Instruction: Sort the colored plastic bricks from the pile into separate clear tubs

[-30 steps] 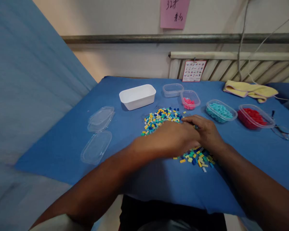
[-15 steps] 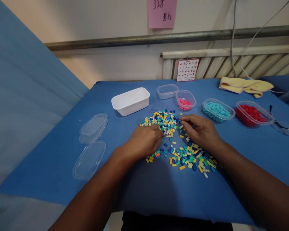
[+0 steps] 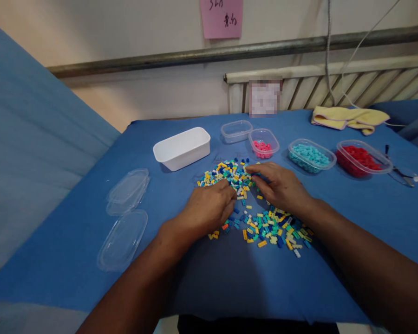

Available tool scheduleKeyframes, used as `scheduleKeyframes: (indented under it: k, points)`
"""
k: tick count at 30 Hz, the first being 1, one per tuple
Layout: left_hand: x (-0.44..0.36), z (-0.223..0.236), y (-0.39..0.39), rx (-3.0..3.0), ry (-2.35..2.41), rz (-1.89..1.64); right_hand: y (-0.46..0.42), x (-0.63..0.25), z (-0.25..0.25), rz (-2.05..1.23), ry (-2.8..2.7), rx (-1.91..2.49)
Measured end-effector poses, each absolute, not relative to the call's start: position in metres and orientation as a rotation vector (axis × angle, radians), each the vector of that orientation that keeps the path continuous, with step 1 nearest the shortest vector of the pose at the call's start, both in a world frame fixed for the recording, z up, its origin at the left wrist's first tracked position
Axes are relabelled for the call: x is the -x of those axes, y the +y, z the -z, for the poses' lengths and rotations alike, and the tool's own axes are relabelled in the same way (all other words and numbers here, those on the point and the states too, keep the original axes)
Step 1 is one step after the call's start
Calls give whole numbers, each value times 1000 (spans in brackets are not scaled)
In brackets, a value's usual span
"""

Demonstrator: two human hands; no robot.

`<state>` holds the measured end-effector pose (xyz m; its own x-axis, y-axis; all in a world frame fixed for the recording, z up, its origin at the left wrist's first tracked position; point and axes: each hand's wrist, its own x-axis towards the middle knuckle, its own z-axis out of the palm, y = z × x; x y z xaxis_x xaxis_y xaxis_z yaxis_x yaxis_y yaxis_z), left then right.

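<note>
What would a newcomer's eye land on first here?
Probably the scatter of small mixed-color bricks in the middle of the blue cloth, with the left hand and right hand over it. Next, the tub of red pieces at the right, beside the tub of turquoise ones. The white bin also stands out behind the bricks, toward the left.

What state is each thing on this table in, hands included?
Left hand: curled
Right hand: partly open
Mixed bricks: loose, scattered
White tub: open
Rear box: open
Pink-brick box: open, partly filled
Teal-brick box: open, well filled
Red-brick box: open, well filled
Lids: off, lying flat
Towel: folded
Glasses: lying down
</note>
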<state>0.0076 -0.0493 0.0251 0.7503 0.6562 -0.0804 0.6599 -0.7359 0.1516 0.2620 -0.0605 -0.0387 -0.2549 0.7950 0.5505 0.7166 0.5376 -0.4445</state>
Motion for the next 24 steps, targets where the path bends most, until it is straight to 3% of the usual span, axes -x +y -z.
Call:
scheduleKeyframes:
  k: [6,13,24]
  points:
    - [-4,-18,-41,-2657,1107,-306,-60,-260,38,-125,-2267,1177]
    - [-5,-9,-39,-2629,1166,-401,-61,-269,43,-132,-2079,1271]
    - [-3,-4,-37,-2635,1121,-497,-60,-252,35,-167,-2281,1370]
